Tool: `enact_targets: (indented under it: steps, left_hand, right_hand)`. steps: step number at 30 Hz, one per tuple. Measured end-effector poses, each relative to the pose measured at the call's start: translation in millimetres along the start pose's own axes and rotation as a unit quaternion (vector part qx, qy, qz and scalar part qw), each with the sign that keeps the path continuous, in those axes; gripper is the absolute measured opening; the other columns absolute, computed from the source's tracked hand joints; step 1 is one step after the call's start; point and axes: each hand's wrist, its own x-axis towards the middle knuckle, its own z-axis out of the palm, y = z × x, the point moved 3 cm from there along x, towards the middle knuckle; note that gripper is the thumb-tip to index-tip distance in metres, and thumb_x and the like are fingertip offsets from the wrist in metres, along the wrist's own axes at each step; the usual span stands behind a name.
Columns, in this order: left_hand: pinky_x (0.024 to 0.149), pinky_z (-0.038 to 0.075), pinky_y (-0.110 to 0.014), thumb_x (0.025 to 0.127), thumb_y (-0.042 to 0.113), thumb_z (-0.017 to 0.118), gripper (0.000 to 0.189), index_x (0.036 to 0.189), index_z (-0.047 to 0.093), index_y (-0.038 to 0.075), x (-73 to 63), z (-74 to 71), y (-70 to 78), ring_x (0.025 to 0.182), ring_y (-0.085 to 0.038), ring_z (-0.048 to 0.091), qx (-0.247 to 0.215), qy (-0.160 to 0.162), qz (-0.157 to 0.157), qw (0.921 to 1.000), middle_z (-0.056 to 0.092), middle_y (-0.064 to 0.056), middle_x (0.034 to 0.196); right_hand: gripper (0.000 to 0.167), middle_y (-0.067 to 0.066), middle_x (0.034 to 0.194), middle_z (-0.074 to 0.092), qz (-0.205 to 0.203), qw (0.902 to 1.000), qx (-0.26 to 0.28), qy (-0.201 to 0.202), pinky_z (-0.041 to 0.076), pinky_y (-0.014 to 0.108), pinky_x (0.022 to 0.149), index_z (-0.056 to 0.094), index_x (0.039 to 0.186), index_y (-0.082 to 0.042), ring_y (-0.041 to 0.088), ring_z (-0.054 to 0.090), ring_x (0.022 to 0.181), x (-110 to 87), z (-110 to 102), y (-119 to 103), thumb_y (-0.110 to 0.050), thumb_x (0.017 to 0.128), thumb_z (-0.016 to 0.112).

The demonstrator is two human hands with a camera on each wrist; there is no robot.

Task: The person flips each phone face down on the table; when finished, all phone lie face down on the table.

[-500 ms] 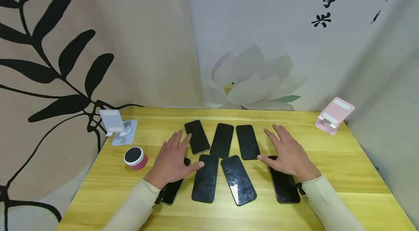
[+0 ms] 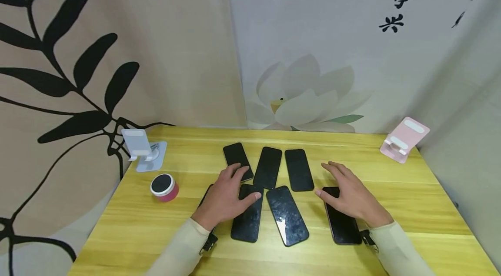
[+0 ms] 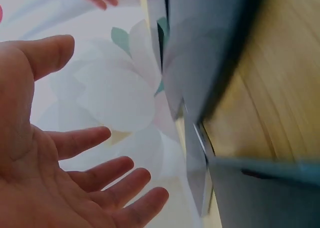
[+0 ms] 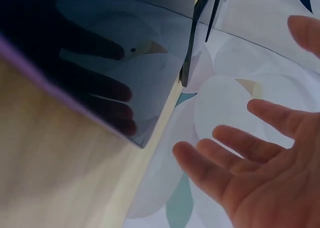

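Shifted since the earlier frame: your left hand (image 2: 225, 201), moved rightward, and your right hand (image 2: 350, 193), drawn slightly back toward you; the phones (image 2: 268, 166) appear to lie as they did. Left fingers: loosely straight and parted, holding nothing, thumb spread away. Right fingers: relaxed and extended, likewise holding nothing. Contact with any phone: cannot be told. Phones, seven, dark, flat on the table (image 2: 117, 232), in two uneven rows. Far row, three: the first phone (image 2: 236, 153) partly behind your left fingertips; the second just beyond your left thumb tip; the third (image 2: 299, 170) beyond and left of your right thumb. Near row, four: a covered phone (image 2: 206, 193), only a sliver showing left of your left hand; a second phone (image 2: 246, 226) under your left thumb; a smudged phone (image 2: 287, 219) between your two thumbs, on your side of them; a fourth phone (image 2: 343, 226) partly under your right palm, its far edge beside the thumb. Tub (image 2: 163, 189), pink with a dark top: well left of your left fingers. White stand (image 2: 146, 154): beyond the tub, farther from those fingers. Pink stand (image 2: 404, 139): beyond and right of your right fingertips.
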Motion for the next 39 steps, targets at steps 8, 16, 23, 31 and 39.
enact_targets:
  steps: [8,16,23,31,39]
  left_hand:
    - [0.110,0.052,-0.060,0.096,0.058,0.071,0.074,0.155,0.052,0.016,3.6,16.6,27.0,0.143,-0.039,0.052,-0.044,-0.015,0.023,0.9986,0.045,-0.016,0.161]
    - [0.113,0.050,-0.057,0.100,0.054,0.068,0.067,0.154,0.053,0.016,4.3,45.2,50.6,0.143,-0.035,0.052,-0.114,-0.054,0.033,0.9915,0.047,-0.011,0.159]
    - [0.110,0.052,-0.053,0.102,0.050,0.066,0.058,0.150,0.057,0.019,2.5,67.7,77.1,0.136,-0.028,0.057,-0.164,-0.067,0.036,0.9836,0.054,-0.006,0.152]
    - [0.088,0.056,-0.031,0.103,0.042,0.069,0.050,0.145,0.061,0.016,3.9,86.0,103.3,0.105,-0.014,0.065,-0.215,-0.109,0.055,0.9690,0.062,-0.007,0.135]
    - [0.097,0.058,-0.040,0.100,0.040,0.073,0.054,0.145,0.059,0.016,2.8,108.6,130.2,0.121,-0.019,0.069,-0.363,-0.174,-0.061,0.9134,0.067,-0.006,0.139]
  right_hand:
    - [0.070,0.017,0.153,0.057,-0.006,0.9990,0.043,0.010,0.050,0.065,0.107,0.052,0.153,-0.008,0.043,0.057,0.137,-10.2,4.8,3.6,-0.050,0.100,0.071]
    - [0.055,0.016,0.145,0.063,0.005,0.9964,0.084,0.009,0.059,0.056,0.096,0.058,0.148,-0.006,0.039,0.067,0.123,-23.0,0.5,5.5,-0.038,0.104,0.069]
    - [0.053,0.018,0.144,0.063,0.049,0.9915,0.120,0.007,0.063,0.048,0.089,0.060,0.145,-0.007,0.038,0.067,0.122,-44.5,-5.4,11.1,-0.036,0.103,0.071]
    - [0.052,0.019,0.142,0.064,0.090,0.9832,0.158,-0.018,0.062,0.031,0.080,0.059,0.145,-0.006,0.038,0.063,0.125,-59.5,-8.7,19.0,-0.035,0.103,0.070]
    - [0.060,0.017,0.140,0.065,0.141,0.9723,0.178,-0.054,0.055,0.052,0.095,0.056,0.150,-0.007,0.038,0.063,0.127,-67.4,-6.1,23.8,-0.043,0.104,0.068]
